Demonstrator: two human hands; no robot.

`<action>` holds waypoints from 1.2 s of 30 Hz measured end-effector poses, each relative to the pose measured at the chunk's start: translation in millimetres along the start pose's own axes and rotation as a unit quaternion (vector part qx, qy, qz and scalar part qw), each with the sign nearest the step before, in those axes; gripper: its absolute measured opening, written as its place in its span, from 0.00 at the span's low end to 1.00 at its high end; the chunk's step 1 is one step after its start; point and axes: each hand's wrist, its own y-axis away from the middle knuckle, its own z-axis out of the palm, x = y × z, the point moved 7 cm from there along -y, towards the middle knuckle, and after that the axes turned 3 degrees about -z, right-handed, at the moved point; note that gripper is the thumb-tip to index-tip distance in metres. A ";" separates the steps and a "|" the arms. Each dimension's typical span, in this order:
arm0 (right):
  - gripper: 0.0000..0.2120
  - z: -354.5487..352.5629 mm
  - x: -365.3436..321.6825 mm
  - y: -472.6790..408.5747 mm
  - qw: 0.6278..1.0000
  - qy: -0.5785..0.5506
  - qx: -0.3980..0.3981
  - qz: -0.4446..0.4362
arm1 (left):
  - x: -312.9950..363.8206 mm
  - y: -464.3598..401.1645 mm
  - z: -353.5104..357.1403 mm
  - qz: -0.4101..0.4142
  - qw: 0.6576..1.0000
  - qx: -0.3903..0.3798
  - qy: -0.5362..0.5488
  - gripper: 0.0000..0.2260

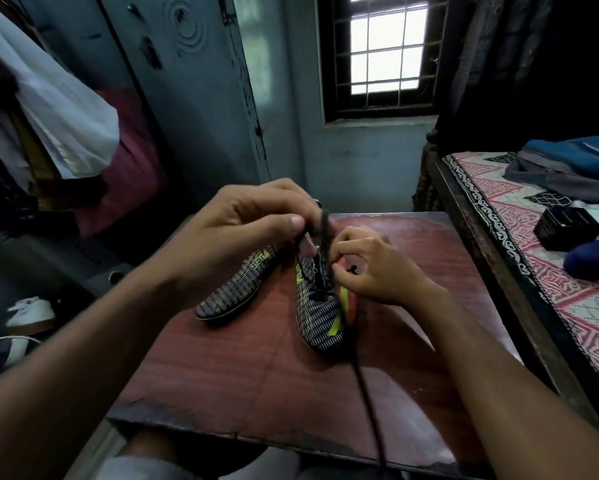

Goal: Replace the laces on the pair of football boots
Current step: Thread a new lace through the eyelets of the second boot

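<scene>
Left hand (242,223) pinches the black lace (324,233) above the right boot (320,306) mid-tabletop (242,375), right hand (370,268) pinching at the eyelets; the lace's long tail over the near edge may snag or slip out.

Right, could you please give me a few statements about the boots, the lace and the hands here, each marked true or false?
1. Both boots sit on the wooden table. True.
2. The left hand rests flat on the table. False: it is raised, pinching the dark lace.
3. The right hand works at the right boot. True.
4. The lace is white. False: it is dark.
5. The left boot is being laced. False: no hand touches it.
</scene>
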 end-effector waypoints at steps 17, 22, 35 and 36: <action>0.12 -44.5 -21.0 6.2 0.961 -0.008 0.273 0.036 | -24.3 -29.0 -9.2 -0.087 0.988 -0.007 -0.124 0.22; 0.15 -26.0 23.4 3.0 0.975 0.009 0.165 0.151 | -36.0 -16.5 -15.0 -0.086 0.992 -0.007 -0.089 0.20; 0.20 -27.5 64.5 12.7 0.944 -0.008 0.169 0.284 | -101.6 34.0 -23.5 -0.175 0.963 -0.121 -0.167 0.19; 0.20 -26.9 63.9 12.4 0.943 -0.028 0.176 0.282 | -106.9 32.5 -23.1 -0.169 0.957 -0.117 -0.204 0.18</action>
